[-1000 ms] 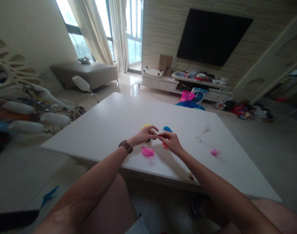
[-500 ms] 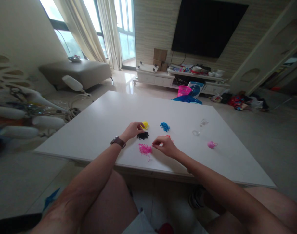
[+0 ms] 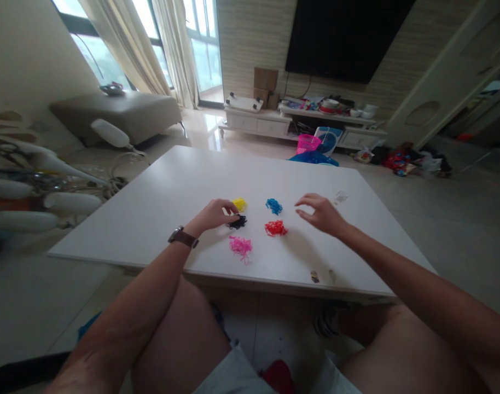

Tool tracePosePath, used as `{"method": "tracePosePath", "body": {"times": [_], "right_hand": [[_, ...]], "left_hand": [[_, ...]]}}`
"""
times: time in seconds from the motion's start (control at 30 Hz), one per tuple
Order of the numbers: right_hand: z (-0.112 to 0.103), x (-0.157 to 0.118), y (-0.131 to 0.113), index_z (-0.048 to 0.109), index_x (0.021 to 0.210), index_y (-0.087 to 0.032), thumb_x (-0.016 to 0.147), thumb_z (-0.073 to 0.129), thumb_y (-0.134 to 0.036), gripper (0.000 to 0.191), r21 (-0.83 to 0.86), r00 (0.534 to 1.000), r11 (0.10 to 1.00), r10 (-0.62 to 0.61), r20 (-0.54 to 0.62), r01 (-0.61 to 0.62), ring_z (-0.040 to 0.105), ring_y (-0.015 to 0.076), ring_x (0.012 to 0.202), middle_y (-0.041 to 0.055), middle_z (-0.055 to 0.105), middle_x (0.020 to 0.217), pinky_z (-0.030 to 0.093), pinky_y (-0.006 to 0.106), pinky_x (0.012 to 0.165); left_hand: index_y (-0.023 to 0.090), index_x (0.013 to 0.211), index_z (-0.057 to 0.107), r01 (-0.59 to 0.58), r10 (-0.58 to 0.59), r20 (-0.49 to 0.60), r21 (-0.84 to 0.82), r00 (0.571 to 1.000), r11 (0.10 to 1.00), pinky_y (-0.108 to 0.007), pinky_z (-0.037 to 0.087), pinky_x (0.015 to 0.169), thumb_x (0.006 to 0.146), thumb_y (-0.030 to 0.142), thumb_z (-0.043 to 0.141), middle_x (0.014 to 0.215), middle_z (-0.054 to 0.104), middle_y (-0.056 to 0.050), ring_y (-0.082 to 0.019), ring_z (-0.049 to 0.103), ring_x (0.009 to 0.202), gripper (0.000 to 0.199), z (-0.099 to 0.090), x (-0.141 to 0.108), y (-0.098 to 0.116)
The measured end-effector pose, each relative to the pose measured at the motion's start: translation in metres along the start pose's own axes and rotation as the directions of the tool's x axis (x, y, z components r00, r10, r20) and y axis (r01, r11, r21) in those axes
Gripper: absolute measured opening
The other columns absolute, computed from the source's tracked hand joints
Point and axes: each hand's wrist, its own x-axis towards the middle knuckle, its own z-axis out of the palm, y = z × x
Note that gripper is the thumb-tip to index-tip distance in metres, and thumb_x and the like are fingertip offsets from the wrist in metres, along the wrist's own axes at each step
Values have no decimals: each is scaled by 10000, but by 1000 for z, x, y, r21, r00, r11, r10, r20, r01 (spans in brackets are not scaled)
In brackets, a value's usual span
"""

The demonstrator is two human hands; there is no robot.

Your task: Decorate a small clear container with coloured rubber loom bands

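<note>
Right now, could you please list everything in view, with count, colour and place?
Table: one, white, centre.
Red pile: one, red, on table.
Black pile: one, black, left of red pile.
Yellow pile: one, yellow, behind black pile.
Pink pile: one, pink, before black pile.
Blue pile: one, blue, behind red pile.
Clear item: one, colourless, table's right.
Small items: two, dark and pale, table's near edge.
Screen: one, black, top right.
Cabinet: one, white, below screen.
Boxes: at least two, brown, on cabinet.
Basket: one, pink, before cabinet.
Bench: one, grey-beige, back left.
Lampshades: four, white, left of table.
Watch: one, brown-strapped, left wrist.
Left hand: one, bare, at black pile.
Right hand: one, bare, right of blue pile.
</note>
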Motion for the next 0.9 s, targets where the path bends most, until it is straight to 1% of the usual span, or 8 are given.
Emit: {"method": "tracePosePath", "body": {"times": [0.07, 0.13, 0.27, 0.43, 0.57, 0.67, 0.77, 0.9], "right_hand": [[-36, -6, 32, 724, 962, -216, 852, 649, -317, 168, -171, 991, 982, 58, -121, -79, 628, 275, 995, 95, 689, 1006, 486, 438, 932], [-59, -19, 62, 708, 1006, -217, 829, 667, -395, 255, -286, 969, 942, 117, -216, -178, 617, 300, 1040, 104, 676, 1060, 465, 483, 975], [-65, -48, 101, 670, 1102, -201, 796, 673, -536, 453, -371, 924, 868, 215, -317, -329, 586, 336, 1126, 139, 645, 1153, 445, 526, 998], [-56, -58, 114, 633, 1170, -215, 780, 690, -563, 525, -345, 922, 874, 241, -304, -342, 554, 347, 1195, 144, 611, 1222, 439, 529, 1019], [-52, -58, 120, 626, 1181, -215, 749, 731, -513, 535, -240, 917, 904, 284, -279, -353, 588, 336, 1132, 128, 605, 1191, 493, 494, 968], [-44, -60, 127, 630, 1182, -221, 738, 746, -475, 524, -141, 899, 905, 359, -251, -401, 638, 301, 1010, 114, 600, 1177, 552, 451, 855], [-36, -62, 134, 642, 1160, -218, 755, 735, -422, 462, -89, 895, 908, 381, -232, -410, 659, 269, 935, 108, 605, 1156, 567, 422, 798], [-28, -61, 140, 650, 1113, -202, 774, 709, -356, 377, -59, 893, 911, 386, -231, -409, 661, 245, 885, 98, 624, 1091, 571, 401, 776]], "left_hand": [[215, 945, 779, -78, 89, 172, -70, 981, 995, -252, 476, 754, 678, 382, 812, 937, 720, -48, -182, 643, 832, 317, 5, -7, 13], [248, 1002, 767, -154, 179, 331, -100, 926, 983, -266, 466, 851, 608, 385, 862, 1045, 697, -57, -210, 631, 951, 428, 14, -14, 26], [284, 1109, 709, -170, 134, 479, 33, 868, 985, -311, 429, 931, 509, 381, 904, 1156, 632, -65, -275, 564, 1094, 638, 37, -20, 40], [252, 1126, 628, -153, 11, 547, 215, 837, 965, -314, 444, 869, 485, 305, 887, 1176, 549, -69, -273, 515, 1055, 694, 51, -20, 39], [232, 1145, 601, -120, -34, 606, 212, 795, 970, -300, 463, 852, 559, 193, 781, 1163, 521, -54, -226, 533, 989, 615, 46, -19, 41], [233, 1143, 623, -123, -24, 628, 190, 778, 974, -309, 459, 922, 587, 169, 738, 1172, 523, -52, -231, 534, 1049, 571, 38, -17, 45], [228, 1189, 623, -142, 18, 613, 154, 790, 978, -323, 425, 1017, 614, 191, 736, 1213, 532, -60, -246, 514, 1148, 588, 30, -14, 50], [211, 1207, 627, -124, 17, 543, 160, 839, 979, -317, 446, 989, 728, 247, 666, 1203, 561, -72, -223, 555, 1108, 482, 30, -9, 53]]}}
